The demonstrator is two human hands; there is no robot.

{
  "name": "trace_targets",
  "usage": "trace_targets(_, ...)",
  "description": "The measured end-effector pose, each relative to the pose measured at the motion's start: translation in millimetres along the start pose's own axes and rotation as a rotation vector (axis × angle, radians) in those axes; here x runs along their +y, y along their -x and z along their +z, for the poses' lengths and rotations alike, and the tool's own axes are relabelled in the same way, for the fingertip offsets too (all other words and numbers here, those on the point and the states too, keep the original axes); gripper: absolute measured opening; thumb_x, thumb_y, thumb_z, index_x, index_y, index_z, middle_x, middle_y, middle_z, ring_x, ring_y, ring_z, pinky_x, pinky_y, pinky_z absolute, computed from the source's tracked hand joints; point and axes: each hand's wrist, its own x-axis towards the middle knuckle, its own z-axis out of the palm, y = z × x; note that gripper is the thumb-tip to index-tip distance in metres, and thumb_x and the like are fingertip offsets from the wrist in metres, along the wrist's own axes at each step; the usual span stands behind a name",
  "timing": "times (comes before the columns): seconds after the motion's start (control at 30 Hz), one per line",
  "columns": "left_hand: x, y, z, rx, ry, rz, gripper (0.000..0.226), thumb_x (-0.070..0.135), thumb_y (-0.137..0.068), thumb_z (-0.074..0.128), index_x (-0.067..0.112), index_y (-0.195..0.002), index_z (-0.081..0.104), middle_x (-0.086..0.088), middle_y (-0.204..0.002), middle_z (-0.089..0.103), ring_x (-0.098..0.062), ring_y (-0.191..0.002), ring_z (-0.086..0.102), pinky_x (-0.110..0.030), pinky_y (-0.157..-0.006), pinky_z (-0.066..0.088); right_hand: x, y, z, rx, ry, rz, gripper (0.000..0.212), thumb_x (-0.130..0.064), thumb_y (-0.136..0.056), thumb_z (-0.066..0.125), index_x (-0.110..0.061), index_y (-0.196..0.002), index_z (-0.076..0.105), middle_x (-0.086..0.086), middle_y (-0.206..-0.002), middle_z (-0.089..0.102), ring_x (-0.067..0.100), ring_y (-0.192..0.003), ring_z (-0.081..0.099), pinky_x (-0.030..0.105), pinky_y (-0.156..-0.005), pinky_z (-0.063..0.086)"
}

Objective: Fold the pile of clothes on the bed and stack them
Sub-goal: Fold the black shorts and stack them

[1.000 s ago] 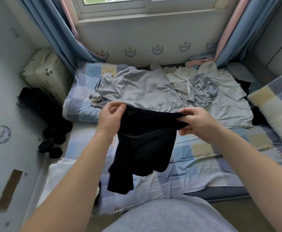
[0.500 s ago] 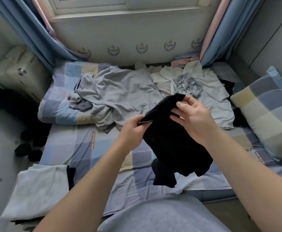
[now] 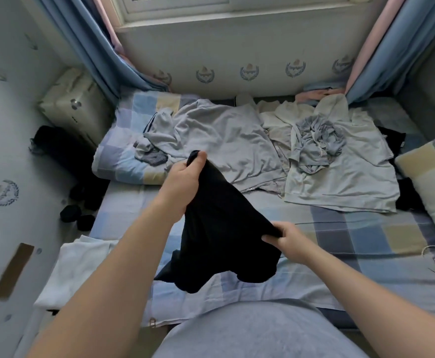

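We've got the black garment pinched at two corners, left hand at 11, right hand at 4, stretching it taut to fold.

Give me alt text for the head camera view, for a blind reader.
Two bare hands hold a black garment above a checked bed, left hand higher, right hand lower. A crumpled grey top and cream clothes lie behind.

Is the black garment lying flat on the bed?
No: the black garment hangs bunched over the bed, its top gripped by the left hand and its edge pinched by the right hand.
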Motion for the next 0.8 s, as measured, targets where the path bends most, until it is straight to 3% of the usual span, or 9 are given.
trace_targets(0.1,-1,-15,-15,0.164,0.078,-0.03,0.04,0.054,-0.097,0.056,0.018,-0.114,0.057,-0.006,-0.119,0.066,-0.03,-0.11,0.065,-0.049,-0.101,0.052,6,-2,-10,0.078,-0.012,-0.06,0.028,-0.045,-0.093,0.061,-0.02,-0.094,0.073,0.014,-0.085,0.072,0.04,-0.078,0.065,0.046,-0.067,0.047)
trace_targets(0.17,2,-23,-22,0.247,0.133,-0.009,0.036,0.049,-0.1,0.053,0.017,-0.116,0.057,-0.006,-0.12,0.066,-0.028,-0.111,0.064,-0.048,-0.101,0.052,6,0,-21,0.175,-0.012,-0.107,0.023,-0.037,-0.101,0.055,-0.025,-0.098,0.075,0.006,-0.085,0.075,0.032,-0.077,0.067,0.045,-0.067,0.049)
trace_targets(0.23,4,-31,-28,0.296,0.179,0.02,0.037,0.046,-0.102,0.051,0.015,-0.121,0.06,-0.006,-0.12,0.066,-0.027,-0.111,0.064,-0.047,-0.101,0.052,8,2,-31,0.247,0.009,-0.126,0.023,-0.031,-0.104,0.052,-0.026,-0.104,0.075,-0.001,-0.091,0.076,0.026,-0.088,0.07,0.047,-0.078,0.052)
trace_targets(0.4,-11,-41,-20,0.353,0.083,0.11,0.02,0.038,-0.102,0.051,0.023,-0.096,0.063,0.0,-0.106,0.067,-0.026,-0.112,0.064,-0.047,-0.106,0.049,-1,6,-51,0.271,-0.117,-0.128,0.024,-0.022,-0.105,0.052,-0.023,-0.097,0.074,0.005,-0.094,0.075,0.019,-0.089,0.068,0.041,-0.082,0.051)
trace_targets(0.47,-20,-39,-8,0.215,-0.016,0.116,0.028,0.035,-0.097,0.061,0.019,-0.119,0.057,0.0,-0.117,0.066,-0.019,-0.113,0.063,-0.044,-0.108,0.047,-20,9,-56,0.259,-0.191,-0.168,0.023,-0.019,-0.104,0.052,-0.015,-0.099,0.075,0.006,-0.091,0.074,0.016,-0.087,0.064,0.037,-0.081,0.047)
trace_targets(0.53,-33,-37,4,0.021,-0.123,0.138,0.071,0.033,-0.087,0.076,0.017,-0.146,0.04,0.002,-0.136,0.056,-0.015,-0.124,0.056,-0.034,-0.11,0.045,-40,13,-58,0.229,-0.221,-0.199,0.022,-0.019,-0.104,0.054,-0.01,-0.099,0.074,0.004,-0.086,0.07,0.015,-0.083,0.061,0.037,-0.08,0.046)
trace_targets(0.6,-42,-28,24,-0.187,-0.355,0.232,0.08,0.026,-0.084,0.082,0.019,-0.151,0.039,0.007,-0.143,0.048,-0.01,-0.133,0.047,-0.017,-0.106,0.04,-61,19,-60,0.182,-0.232,-0.254,0.021,-0.02,-0.103,0.056,-0.011,-0.098,0.074,0.005,-0.086,0.07,0.016,-0.083,0.063,0.037,-0.08,0.048)
trace_targets(0.7,-54,-14,59,-0.509,-0.56,0.323,0.059,0.023,-0.087,0.079,0.023,-0.14,0.056,0.011,-0.143,0.054,-0.003,-0.135,0.046,-0.017,-0.108,0.037,-89,29,-62,0.12,-0.244,-0.354,0.021,-0.018,-0.103,0.055,-0.006,-0.1,0.072,0.013,-0.088,0.072,0.018,-0.082,0.064,0.037,-0.079,0.05)
trace_targets(0.8,-56,-10,74,-0.583,-0.319,0.281,0.02,0.009,-0.094,0.067,0.003,-0.113,0.067,0.0,-0.106,0.069,-0.011,-0.102,0.062,-0.029,-0.095,0.046,-106,35,-71,0.12,-0.253,-0.44,0.02,-0.017,-0.102,0.056,-0.007,-0.09,0.069,0.009,-0.078,0.065,0.016,-0.074,0.059,0.033,-0.07,0.047)
